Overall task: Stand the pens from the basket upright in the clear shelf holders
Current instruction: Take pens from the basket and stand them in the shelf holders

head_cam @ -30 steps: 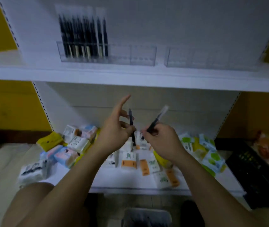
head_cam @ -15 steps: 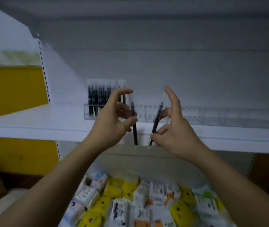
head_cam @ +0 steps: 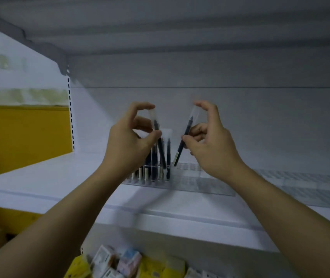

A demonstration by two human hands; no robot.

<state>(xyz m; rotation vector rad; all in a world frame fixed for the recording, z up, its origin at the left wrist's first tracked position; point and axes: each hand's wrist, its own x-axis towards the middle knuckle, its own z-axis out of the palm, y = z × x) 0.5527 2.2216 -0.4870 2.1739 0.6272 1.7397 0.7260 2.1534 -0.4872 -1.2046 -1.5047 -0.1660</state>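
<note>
Left hand [head_cam: 129,144]: grip pinching a slim dark pen in a clear sleeve [head_cam: 161,151], its lower end among the dark pens standing upright [head_cam: 168,157] in the clear plastic shelf holder [head_cam: 196,181]. Right hand [head_cam: 212,146]: grip pinching a second dark pen [head_cam: 188,127], tilted, tip at the holder's top edge. The holder sits on the white shelf [head_cam: 39,183].

My pens [head_cam: 168,155] are dark navy with clear caps, the holder [head_cam: 190,177] clear, the shelf [head_cam: 49,177] white; at nine o'clock a yellow panel [head_cam: 23,137], at six yellow-and-white packets [head_cam: 107,261].
</note>
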